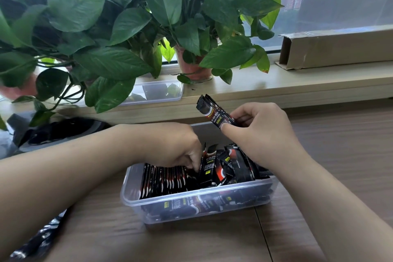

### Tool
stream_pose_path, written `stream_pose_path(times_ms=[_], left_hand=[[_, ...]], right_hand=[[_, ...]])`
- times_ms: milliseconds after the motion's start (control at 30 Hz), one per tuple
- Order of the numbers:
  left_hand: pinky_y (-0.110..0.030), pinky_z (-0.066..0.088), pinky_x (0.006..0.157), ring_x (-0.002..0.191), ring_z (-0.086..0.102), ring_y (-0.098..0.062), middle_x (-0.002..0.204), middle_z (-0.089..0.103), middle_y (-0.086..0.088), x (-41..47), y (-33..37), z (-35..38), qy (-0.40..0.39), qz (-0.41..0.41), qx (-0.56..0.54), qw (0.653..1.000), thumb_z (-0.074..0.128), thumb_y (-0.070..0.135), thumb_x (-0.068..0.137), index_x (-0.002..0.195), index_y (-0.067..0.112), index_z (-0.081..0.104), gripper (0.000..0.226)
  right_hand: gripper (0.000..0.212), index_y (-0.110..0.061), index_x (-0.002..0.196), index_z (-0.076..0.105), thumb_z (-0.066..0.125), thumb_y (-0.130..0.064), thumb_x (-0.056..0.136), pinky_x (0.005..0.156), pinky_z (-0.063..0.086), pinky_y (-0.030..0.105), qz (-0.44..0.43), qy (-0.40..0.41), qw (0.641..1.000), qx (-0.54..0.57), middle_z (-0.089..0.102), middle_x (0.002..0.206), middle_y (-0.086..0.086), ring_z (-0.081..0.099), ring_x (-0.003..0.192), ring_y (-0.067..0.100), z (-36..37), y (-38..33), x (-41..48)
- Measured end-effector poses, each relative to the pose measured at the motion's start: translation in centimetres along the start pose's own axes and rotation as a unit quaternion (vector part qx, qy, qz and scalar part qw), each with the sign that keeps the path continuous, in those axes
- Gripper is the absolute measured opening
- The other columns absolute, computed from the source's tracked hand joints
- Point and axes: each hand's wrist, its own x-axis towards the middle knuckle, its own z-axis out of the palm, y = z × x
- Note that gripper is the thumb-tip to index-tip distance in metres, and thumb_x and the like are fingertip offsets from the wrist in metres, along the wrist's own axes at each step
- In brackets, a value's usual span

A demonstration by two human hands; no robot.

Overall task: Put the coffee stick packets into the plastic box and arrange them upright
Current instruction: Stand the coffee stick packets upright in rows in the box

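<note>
A clear plastic box point(136, 200) stands on the wooden table in front of me. Inside it, black and red coffee stick packets point(163, 178) stand upright in a tight row on the left, while others point(231, 168) lean loosely on the right. My left hand point(174, 144) reaches into the middle of the box, its fingers pinching the top of an upright packet point(207, 168). Above the box's far right side, my right hand point(259, 132) grips a small bundle of packets point(212, 110), tilted up to the left.
A clear plastic lid point(157, 91) lies on the window sill under large potted plants point(119, 27). A long cardboard box point(338, 47) rests on the sill at right. A dark bag point(57, 130) sits at left. More dark packets point(38, 240) lie at the bottom left.
</note>
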Motion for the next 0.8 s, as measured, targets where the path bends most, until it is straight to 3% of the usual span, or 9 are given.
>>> stream_pose_path(times_ms=[100,200,367,500,600,700,800], left_hand=[[-0.030,0.052,0.080,0.092,0.067,-0.014,0.095,0.072,0.007,1.1,-0.2,-0.2,-0.060,-0.004,0.025,0.998,0.074,0.016,0.083,0.100,0.025,0.079,0.020],[-0.035,0.054,0.079,0.086,0.068,-0.016,0.090,0.073,0.005,2.1,-0.3,-0.3,-0.094,-0.018,0.014,0.995,0.078,0.017,0.075,0.095,0.024,0.080,0.021],[-0.036,0.055,0.071,0.076,0.068,-0.013,0.080,0.073,0.007,2.7,-0.4,-0.3,-0.115,-0.021,0.010,0.993,0.074,0.014,0.073,0.080,0.023,0.078,0.012],[-0.038,0.054,0.069,0.074,0.064,-0.013,0.080,0.068,0.004,2.7,-0.3,0.0,-0.130,-0.021,0.003,0.991,0.068,0.007,0.072,0.073,0.023,0.072,0.016],[-0.037,0.052,0.069,0.077,0.059,-0.011,0.087,0.060,0.007,2.2,-0.2,0.1,-0.113,-0.021,0.001,0.993,0.068,0.004,0.074,0.070,0.025,0.066,0.022],[-0.034,0.049,0.070,0.083,0.057,-0.010,0.093,0.055,0.014,1.3,0.0,-0.2,-0.080,-0.007,0.002,0.997,0.066,0.007,0.077,0.075,0.029,0.063,0.023],[-0.032,0.050,0.072,0.082,0.058,-0.011,0.097,0.062,0.014,0.9,-0.1,-0.3,-0.075,-0.011,-0.006,0.997,0.072,0.014,0.082,0.092,0.028,0.073,0.017]], right_hand=[[0.008,-0.024,0.071,0.073,0.078,-0.019,0.075,0.036,0.037,0.005,0.003,-0.001,1.000,0.014,0.069,0.062,-0.010,0.063,0.052,0.000,0.0,-0.2,0.0],[0.010,-0.024,0.069,0.073,0.078,-0.018,0.075,0.036,0.037,0.005,-0.001,0.001,1.000,0.016,0.068,0.061,-0.010,0.062,0.047,0.000,0.0,-0.2,0.0],[0.010,-0.025,0.067,0.072,0.078,-0.020,0.074,0.038,0.038,0.006,-0.001,0.003,1.000,0.014,0.068,0.060,-0.010,0.063,0.049,0.001,0.1,0.0,0.1],[0.007,-0.027,0.068,0.073,0.078,-0.027,0.072,0.052,0.047,0.011,-0.007,0.015,1.000,-0.014,0.069,0.061,-0.011,0.064,0.062,0.000,0.2,0.3,0.3],[0.007,-0.026,0.067,0.073,0.078,-0.026,0.072,0.048,0.045,0.009,-0.008,0.016,1.000,-0.009,0.069,0.060,-0.011,0.063,0.060,0.001,0.2,0.4,0.3],[0.006,-0.025,0.068,0.074,0.078,-0.024,0.072,0.048,0.051,0.013,-0.005,0.014,1.000,0.001,0.069,0.059,-0.010,0.064,0.057,0.003,0.2,0.4,0.3],[0.005,-0.024,0.069,0.074,0.078,-0.024,0.072,0.053,0.057,0.022,-0.001,0.013,1.000,0.006,0.070,0.061,-0.009,0.065,0.058,0.006,0.2,0.4,0.3]])
